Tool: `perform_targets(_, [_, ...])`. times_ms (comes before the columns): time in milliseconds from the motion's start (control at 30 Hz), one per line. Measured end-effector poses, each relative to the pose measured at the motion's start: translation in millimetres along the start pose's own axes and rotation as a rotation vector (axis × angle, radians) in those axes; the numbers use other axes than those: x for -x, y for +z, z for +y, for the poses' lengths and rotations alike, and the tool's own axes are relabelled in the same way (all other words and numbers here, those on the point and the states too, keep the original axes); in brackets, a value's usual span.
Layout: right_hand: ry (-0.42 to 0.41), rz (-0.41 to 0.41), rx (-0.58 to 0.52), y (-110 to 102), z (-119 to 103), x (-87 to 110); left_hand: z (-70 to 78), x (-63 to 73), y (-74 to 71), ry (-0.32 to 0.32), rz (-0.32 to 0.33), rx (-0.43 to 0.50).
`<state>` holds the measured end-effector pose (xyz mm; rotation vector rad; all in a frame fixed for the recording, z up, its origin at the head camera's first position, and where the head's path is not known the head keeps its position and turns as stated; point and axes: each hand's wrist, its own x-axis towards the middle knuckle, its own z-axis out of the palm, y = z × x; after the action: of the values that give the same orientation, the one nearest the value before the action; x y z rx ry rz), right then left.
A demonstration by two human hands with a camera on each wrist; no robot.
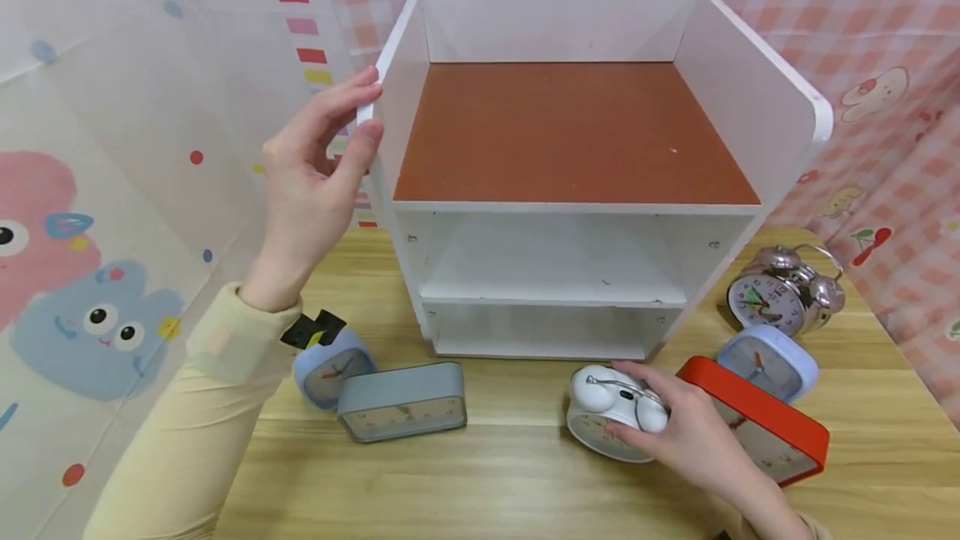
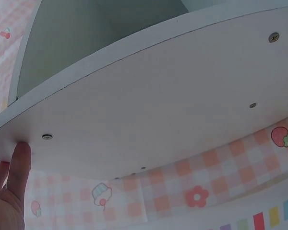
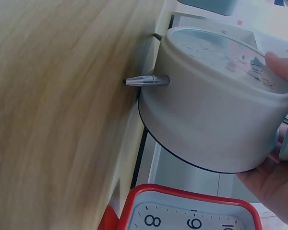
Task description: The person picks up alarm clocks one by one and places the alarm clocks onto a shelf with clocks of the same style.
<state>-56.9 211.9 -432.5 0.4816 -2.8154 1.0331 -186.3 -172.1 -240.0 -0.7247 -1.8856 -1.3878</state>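
My left hand [image 1: 307, 165] holds the upper left side panel of a small white shelf unit [image 1: 553, 208], its fingertips at the panel's edge. In the left wrist view, one finger [image 2: 20, 167] lies against the panel's outer face [image 2: 149, 105]. Lower right, my right hand [image 1: 686, 427] grips a white twin-bell alarm clock [image 1: 603, 394], thumb over its front and fingers behind. The right wrist view shows this clock's rounded body [image 3: 216, 115] and a metal foot [image 3: 149, 80] near the wooden table. Just beside that hand stands a red rectangular clock [image 1: 772, 419].
A grey-blue rectangular clock [image 1: 405, 401] and a light blue clock [image 1: 333, 369] stand left on the wooden table [image 1: 450, 490]. At right are another light blue clock [image 1: 768, 361] and a silver twin-bell clock [image 1: 783, 294]. A checked cloth [image 1: 862, 15] hangs behind the shelf unit.
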Motion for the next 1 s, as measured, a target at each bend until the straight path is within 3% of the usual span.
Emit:
perform_targets(300, [-0.054, 0.026, 0.010, 2.7, -0.4, -2.1, 1.5, 0.9, -1.3, -0.005, 0.003, -0.019])
perform_targets(733, [-0.049, 0.042, 0.012, 2.8, -2.7, -1.8, 0.1, 0.4, 1.3, -0.006, -0.004, 0.011])
perform_targets(1000, [-0.129, 0.090, -0.028, -2.4, -14.6, -7.7, 0.1, 1.4, -0.9, 0.003, -0.010, -0.016])
